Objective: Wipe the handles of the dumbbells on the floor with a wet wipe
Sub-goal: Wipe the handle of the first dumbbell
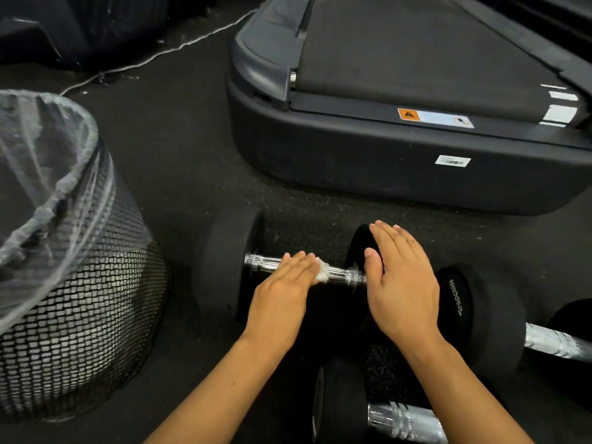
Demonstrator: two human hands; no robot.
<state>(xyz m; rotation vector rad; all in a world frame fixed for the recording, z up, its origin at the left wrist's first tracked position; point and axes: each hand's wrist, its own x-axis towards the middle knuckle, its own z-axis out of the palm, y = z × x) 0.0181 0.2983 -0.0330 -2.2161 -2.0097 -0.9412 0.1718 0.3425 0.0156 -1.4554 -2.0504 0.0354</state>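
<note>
The dumbbell (pixel 288 270) being cleaned lies on the dark rubber floor (pixel 179 149), its chrome handle (pixel 339 275) running left to right between two black end weights. A small white wet wipe (pixel 322 273) sits on the handle near its middle, mostly hidden.

The left hand (pixel 282 296) lies flat and open, fingers extended, pressing the wipe onto the handle with the fingertips rather than wrapping it. The right hand (pixel 400 283) is also open, palm resting against the right end weight (pixel 358 248), apparently steadying it.

Probable faults from this position:
- The dumbbell is round-ended and can roll. Downward pressure from a flat hand, with only a palm bracing one end, may shift it toward the treadmill (pixel 400 139).
- An open-handed wipe reaches only the top of the handle. The underside likely stays uncleaned unless the wipe is wrapped around or the bar is rotated.
- The wipe is not gripped and may slip out from under the fingertips.

Two further dumbbell handles, one at lower centre (pixel 403 421) and one at right (pixel 554 342), await wiping. A mesh waste bin (pixel 80 315) with a clear liner stands just left.
</note>
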